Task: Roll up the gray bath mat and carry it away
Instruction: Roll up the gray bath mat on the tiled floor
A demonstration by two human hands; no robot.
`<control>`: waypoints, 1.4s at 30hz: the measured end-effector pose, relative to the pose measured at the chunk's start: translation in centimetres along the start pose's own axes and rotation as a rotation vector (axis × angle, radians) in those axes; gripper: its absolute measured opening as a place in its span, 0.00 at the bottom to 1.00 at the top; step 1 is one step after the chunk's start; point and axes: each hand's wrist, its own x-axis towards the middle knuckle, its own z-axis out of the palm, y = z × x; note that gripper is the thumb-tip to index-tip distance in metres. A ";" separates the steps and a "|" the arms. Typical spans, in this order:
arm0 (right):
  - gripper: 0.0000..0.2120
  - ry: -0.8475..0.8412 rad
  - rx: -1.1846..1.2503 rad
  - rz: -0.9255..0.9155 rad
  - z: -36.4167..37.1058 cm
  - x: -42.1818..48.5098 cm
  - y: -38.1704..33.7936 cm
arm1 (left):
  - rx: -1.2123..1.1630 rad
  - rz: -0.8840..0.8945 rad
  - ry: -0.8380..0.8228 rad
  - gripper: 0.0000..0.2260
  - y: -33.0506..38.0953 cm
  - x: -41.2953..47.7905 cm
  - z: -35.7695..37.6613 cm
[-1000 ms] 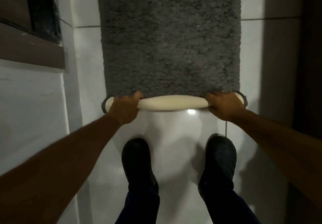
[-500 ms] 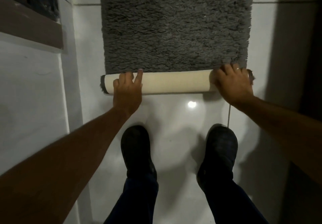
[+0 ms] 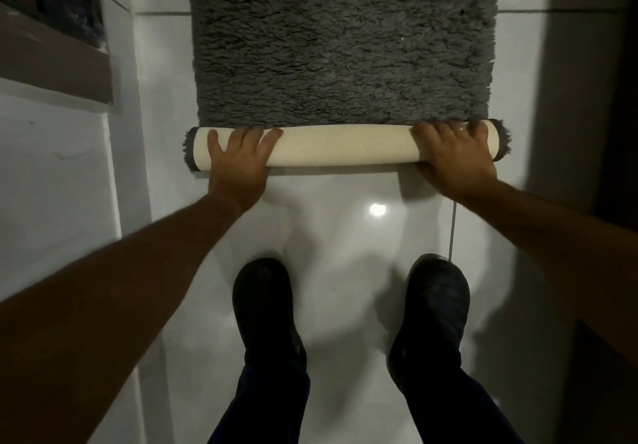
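Observation:
The gray shaggy bath mat (image 3: 341, 46) lies flat on the white tiled floor, running away from me past the top of the view. Its near end is wound into a roll (image 3: 341, 147) that shows the cream backing, with gray fringe at both ends. My left hand (image 3: 238, 160) presses on the roll's left part, fingers spread over its top. My right hand (image 3: 452, 157) lies over the right part, fingers curled across it, with a ring on one finger.
My two feet in black shoes (image 3: 269, 309) (image 3: 435, 305) stand on the glossy floor (image 3: 345, 236) just behind the roll. A white wall with a brown ledge (image 3: 55, 60) runs along the left. A dark shadowed surface (image 3: 593, 98) borders the right.
The roll has grown thicker and moved away from me along the mat. Both hands have shifted from gripping the thin rolled edge to pressing on top of the roll.

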 end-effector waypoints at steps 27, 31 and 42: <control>0.35 -0.059 -0.114 0.141 -0.1 0.2 -2.9 | 0.088 -0.044 -0.225 0.40 1.0 2.8 -2.4; 0.26 -0.023 -0.053 0.092 -0.9 0.7 -2.1 | 0.049 0.011 -0.201 0.32 0.0 2.9 -2.9; 0.32 -0.281 0.165 -0.077 -1.6 -0.1 0.9 | -0.173 0.140 -0.469 0.27 -1.8 2.1 -5.5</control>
